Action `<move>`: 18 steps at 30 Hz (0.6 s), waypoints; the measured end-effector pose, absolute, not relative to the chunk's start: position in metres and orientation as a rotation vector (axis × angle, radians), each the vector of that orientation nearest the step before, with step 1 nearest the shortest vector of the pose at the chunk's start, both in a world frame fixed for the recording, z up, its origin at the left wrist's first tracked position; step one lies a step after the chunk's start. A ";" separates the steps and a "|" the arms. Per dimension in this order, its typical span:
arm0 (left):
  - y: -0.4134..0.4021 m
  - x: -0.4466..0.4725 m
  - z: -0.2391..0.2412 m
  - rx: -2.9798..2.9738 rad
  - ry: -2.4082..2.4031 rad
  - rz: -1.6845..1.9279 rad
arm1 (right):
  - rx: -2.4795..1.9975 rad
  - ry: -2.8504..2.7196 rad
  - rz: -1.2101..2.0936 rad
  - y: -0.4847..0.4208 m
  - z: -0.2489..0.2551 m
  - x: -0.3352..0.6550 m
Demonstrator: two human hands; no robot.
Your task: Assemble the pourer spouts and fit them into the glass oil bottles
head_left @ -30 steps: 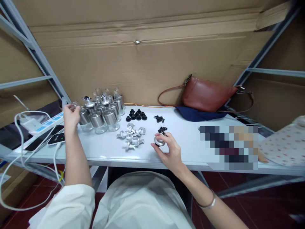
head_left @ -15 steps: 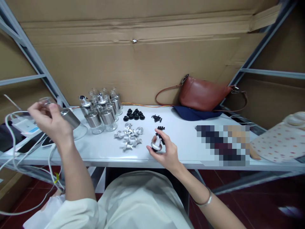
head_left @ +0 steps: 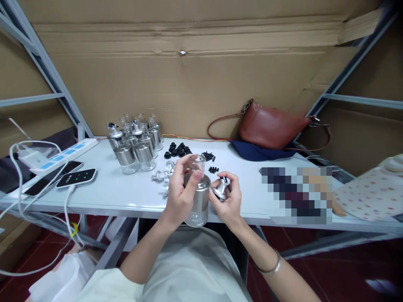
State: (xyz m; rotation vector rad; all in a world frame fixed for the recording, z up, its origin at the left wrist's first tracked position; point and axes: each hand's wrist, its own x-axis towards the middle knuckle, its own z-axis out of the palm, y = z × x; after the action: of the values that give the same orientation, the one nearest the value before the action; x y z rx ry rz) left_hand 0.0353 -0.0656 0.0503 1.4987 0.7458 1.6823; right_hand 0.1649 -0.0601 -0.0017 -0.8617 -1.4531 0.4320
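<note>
My left hand (head_left: 181,191) grips a glass bottle (head_left: 200,199) with a metal sleeve by its neck, near the table's front edge. Just right of it, my right hand (head_left: 229,200) pinches a silver pourer top (head_left: 221,189) with black parts. The bottle and the pourer are close; I cannot tell if they touch. Behind my left hand lie several loose silver pourer pieces (head_left: 162,175), partly hidden by it. Black round stoppers (head_left: 176,150) are grouped farther back, beside small black pieces (head_left: 208,156) and a row of tiny black caps (head_left: 213,170).
Several metal-sleeved bottles (head_left: 124,156) stand at back left, two with pourers on. A power strip (head_left: 75,151), a phone-like device (head_left: 76,178) and cables lie at left. A brown bag (head_left: 270,128) rests on a navy cap (head_left: 261,152) at back right, near a dotted bag (head_left: 368,191).
My left hand has brought the bottle from the far left to the front middle, beside my right hand. My right hand has shifted slightly right and turned the pourer.
</note>
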 end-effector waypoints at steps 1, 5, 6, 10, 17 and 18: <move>-0.065 0.038 0.046 1.517 0.745 1.671 | -0.871 -1.417 0.457 -0.060 -0.001 0.165; -0.055 0.043 0.034 1.553 0.751 1.682 | -0.881 -1.302 0.468 -0.056 0.003 0.165; -0.052 0.044 0.031 1.565 0.755 1.683 | -0.880 -1.279 0.455 -0.054 0.003 0.164; -0.045 0.049 0.020 1.643 0.788 1.716 | -0.900 -1.219 0.415 -0.048 0.001 0.165; -0.035 0.049 0.020 1.817 0.852 1.771 | -0.912 -1.276 0.367 -0.047 0.004 0.173; -0.034 0.049 0.021 1.850 0.851 1.768 | -0.911 -1.271 0.382 -0.047 0.008 0.174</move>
State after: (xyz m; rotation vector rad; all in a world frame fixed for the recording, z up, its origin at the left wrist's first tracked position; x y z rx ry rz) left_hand 0.0487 -0.0336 0.0207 1.8499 0.8510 1.7684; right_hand 0.1737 -0.0472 0.0081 -0.9106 -1.2709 0.3816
